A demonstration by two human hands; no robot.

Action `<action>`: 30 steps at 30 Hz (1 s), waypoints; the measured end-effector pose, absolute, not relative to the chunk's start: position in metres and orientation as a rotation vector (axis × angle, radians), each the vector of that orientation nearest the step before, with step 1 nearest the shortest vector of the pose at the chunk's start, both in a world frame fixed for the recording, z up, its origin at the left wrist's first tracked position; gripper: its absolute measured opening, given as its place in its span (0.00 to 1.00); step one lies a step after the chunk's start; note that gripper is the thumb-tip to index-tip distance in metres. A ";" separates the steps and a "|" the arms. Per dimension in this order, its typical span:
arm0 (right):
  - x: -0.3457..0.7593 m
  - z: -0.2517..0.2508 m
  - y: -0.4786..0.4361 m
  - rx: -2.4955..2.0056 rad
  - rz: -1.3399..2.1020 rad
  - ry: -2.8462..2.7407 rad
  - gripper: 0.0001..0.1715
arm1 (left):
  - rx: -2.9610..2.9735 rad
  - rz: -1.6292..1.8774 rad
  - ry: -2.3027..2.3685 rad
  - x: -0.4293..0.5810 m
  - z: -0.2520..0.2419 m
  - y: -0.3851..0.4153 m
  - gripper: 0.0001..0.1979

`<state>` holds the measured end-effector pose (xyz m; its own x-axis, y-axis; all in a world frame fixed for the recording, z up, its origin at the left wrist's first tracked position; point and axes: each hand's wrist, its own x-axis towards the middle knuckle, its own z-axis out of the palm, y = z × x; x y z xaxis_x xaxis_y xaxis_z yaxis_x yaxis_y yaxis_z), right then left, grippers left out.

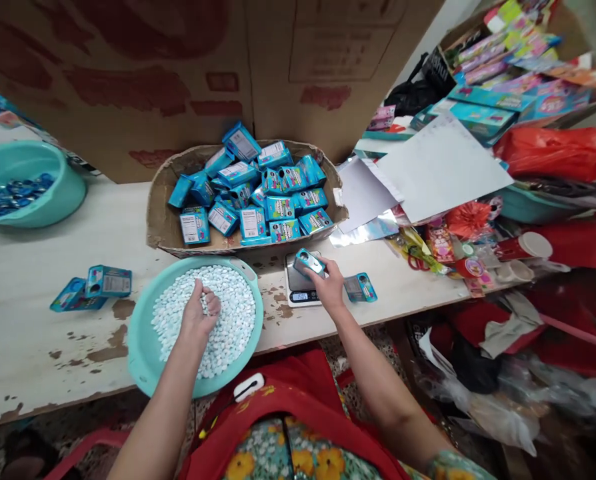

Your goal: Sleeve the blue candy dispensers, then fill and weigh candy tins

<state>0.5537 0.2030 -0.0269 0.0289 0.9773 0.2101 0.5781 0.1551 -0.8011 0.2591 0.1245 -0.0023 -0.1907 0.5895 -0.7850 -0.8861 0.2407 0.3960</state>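
My left hand is closed, fingers curled, just over the pale candies that fill a turquoise basin. White pieces show at its fingers. My right hand grips a small blue box over a kitchen scale with a lit display. Right of the scale lies another blue box. Behind the basin, a cardboard tray holds several blue boxes. Two more blue boxes lie together on the left of the table.
A second turquoise basin with blue wrapped sweets stands at the far left. A large cardboard carton rises behind the tray. White sheets, red bags, a lidded cup and colourful packets crowd the right side.
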 end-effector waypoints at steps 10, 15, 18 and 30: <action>0.446 0.056 0.133 -0.980 0.947 -2.021 0.18 | 0.217 1.852 1.105 0.286 0.104 0.118 0.24; 0.412 0.050 0.119 -0.912 1.009 -2.088 0.19 | 0.226 1.983 1.263 0.275 0.090 0.104 0.23; 0.404 0.048 0.118 -0.909 1.052 -2.091 0.20 | 0.191 2.028 1.240 0.268 0.085 0.099 0.23; 0.491 0.027 0.143 -1.350 0.998 -1.617 0.23 | 0.820 1.411 1.962 0.229 0.033 0.072 0.16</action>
<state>0.4909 0.1435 0.0272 -0.1225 0.9889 0.0840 0.3685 0.1239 -0.9213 0.2294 0.0723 0.0333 -0.6424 0.7595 -0.1020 0.1448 0.2511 0.9571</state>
